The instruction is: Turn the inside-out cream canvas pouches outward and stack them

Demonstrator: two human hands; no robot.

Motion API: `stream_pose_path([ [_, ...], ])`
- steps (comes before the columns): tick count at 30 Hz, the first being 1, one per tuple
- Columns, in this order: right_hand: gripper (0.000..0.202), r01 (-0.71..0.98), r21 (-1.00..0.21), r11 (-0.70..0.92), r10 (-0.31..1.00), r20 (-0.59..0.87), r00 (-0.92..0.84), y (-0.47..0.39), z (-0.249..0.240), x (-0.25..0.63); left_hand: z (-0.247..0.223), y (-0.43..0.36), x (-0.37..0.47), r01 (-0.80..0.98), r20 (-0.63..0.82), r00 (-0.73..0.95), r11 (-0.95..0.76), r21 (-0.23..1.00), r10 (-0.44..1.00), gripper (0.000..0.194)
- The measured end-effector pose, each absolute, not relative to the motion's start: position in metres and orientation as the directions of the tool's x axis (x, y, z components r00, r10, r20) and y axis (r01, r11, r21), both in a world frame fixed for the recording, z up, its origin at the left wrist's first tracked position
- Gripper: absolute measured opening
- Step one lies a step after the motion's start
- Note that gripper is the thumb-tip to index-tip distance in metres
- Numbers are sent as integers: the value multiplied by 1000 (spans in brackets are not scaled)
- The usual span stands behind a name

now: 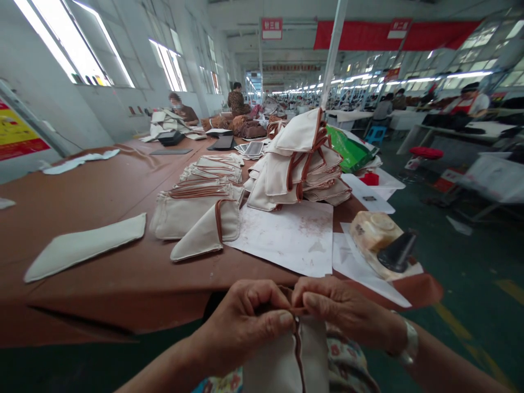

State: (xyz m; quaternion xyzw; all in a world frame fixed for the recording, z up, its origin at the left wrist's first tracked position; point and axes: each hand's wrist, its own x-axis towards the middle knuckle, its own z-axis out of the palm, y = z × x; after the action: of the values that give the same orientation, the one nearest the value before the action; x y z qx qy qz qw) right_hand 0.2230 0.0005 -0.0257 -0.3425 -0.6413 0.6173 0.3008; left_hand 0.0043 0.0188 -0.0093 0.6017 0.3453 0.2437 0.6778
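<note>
Near the bottom centre, my left hand point(249, 322) and my right hand point(347, 308) meet at the top of a cream fabric piece point(276, 360). Both hands pinch its brown-trimmed edge between thumb and fingers, almost touching each other. A dark slit runs down the piece below them. Ahead on the table lies a row of cream pieces with brown edging point(192, 215), the nearest with a folded corner. Right of it rises a taller pile of similar pieces point(282, 174). A single cream piece point(88, 245) lies flat at the left.
The brown-covered table point(123, 284) ends just before my hands. White paper point(286, 234), a glue-stained container point(374, 229) and a black cone-shaped object point(397, 251) are at its right. A green bag point(352, 150) lies behind the pile. Other people sit or stand farther back.
</note>
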Motion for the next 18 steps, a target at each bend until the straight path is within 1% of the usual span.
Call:
stream_pose_path([
  [3,37,120,-989,90,802,1,-597,3,-15,221,-2,23,4,147,-177,644,108,983,744,26],
  [5,35,133,-981,139,804,33,-593,3,-15,217,-3,24,4,128,-203,656,158,979,727,28],
  [8,30,162,-973,167,842,55,-536,1,-21,213,-10,26,3,42,-219,690,264,964,690,34],
  [10,27,163,-969,185,853,76,-517,0,-24,211,-13,26,2,12,-217,694,289,957,687,35],
  [14,15,188,-950,251,832,113,-543,-2,-22,211,-13,22,3,68,-217,650,229,971,728,30],
  [18,16,224,-920,323,830,162,-534,-3,-22,208,-11,20,6,133,-207,607,159,978,767,29],
])
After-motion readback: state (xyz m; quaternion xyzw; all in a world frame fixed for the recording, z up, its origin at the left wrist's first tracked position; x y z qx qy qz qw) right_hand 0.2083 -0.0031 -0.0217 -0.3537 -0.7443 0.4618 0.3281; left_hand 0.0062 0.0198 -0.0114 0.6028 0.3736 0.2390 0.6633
